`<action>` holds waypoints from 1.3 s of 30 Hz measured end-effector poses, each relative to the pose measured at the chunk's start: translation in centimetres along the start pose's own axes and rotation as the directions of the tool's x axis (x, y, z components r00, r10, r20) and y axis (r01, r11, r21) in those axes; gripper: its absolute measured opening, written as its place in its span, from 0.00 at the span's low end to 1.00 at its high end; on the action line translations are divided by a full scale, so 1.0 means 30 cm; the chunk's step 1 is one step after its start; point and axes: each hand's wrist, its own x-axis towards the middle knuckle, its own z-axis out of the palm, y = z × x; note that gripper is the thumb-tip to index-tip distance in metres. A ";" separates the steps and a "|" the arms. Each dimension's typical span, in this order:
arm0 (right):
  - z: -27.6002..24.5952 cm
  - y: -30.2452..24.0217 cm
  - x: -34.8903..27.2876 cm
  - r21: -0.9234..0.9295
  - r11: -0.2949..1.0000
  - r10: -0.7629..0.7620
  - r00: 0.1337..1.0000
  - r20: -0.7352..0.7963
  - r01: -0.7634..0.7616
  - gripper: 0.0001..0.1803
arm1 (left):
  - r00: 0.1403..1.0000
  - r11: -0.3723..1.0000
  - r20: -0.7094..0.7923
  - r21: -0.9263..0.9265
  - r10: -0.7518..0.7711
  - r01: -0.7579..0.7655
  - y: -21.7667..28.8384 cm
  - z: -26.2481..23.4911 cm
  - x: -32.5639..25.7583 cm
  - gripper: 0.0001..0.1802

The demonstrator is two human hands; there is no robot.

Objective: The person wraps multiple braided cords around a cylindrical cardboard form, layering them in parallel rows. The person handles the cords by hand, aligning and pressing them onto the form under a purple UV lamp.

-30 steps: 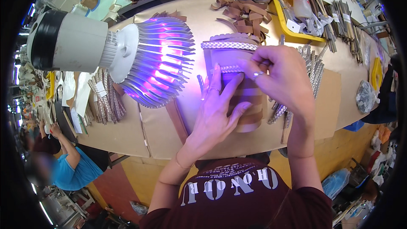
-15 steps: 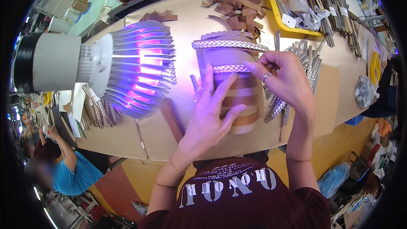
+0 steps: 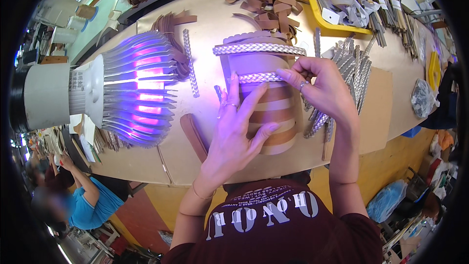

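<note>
A silver braided strip (image 3: 259, 77) lies across a lilac-grey piece with brown and beige bands (image 3: 271, 110). My left hand (image 3: 234, 129) rests over the piece with its fingers spread, one fingertip at the strip's left end and another just below it. At the strip's right end, my right hand (image 3: 322, 88) pinches it between thumb and fingers. A second braided strip (image 3: 259, 49) runs across the upper part of the piece, above both hands. My palm and fingers cover part of the piece's left side.
A finned lamp (image 3: 137, 90) with a pink-violet glow looms at left. Beside it lie a loose braided strip (image 3: 191, 63) and brown strips (image 3: 171, 27). More braided strips (image 3: 347, 68) pile at right, near a yellow tray (image 3: 332, 27). A person in blue (image 3: 95, 203) sits far left.
The lamp appears farther left in the view, uncovering the loose braided strip and more brown strips beside it. Both hands keep nearly the same position on the piece.
</note>
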 end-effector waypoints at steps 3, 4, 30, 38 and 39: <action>0.004 0.010 0.002 0.012 1.000 0.013 1.000 0.015 -0.013 0.21 | 1.000 1.000 0.009 0.016 -0.006 0.006 0.003 -0.004 0.001 0.37; 0.006 0.013 0.004 0.017 1.000 0.008 1.000 0.015 -0.008 0.21 | 1.000 1.000 0.007 0.019 -0.005 0.005 0.004 -0.004 0.001 0.37; 0.086 0.062 -0.028 0.330 0.938 -0.068 0.989 -0.132 0.109 0.21 | 0.986 0.996 -0.155 0.079 0.058 -0.046 0.015 0.018 -0.031 0.33; -0.084 0.040 -0.002 0.608 0.773 -0.211 0.977 -0.022 0.181 0.16 | 0.849 0.963 -0.474 0.231 0.235 -0.138 0.049 -0.012 -0.048 0.36; -0.102 0.047 0.025 0.608 0.768 -0.229 0.973 -0.030 0.200 0.17 | 0.856 0.959 -0.461 0.255 0.233 -0.123 0.045 -0.018 -0.033 0.37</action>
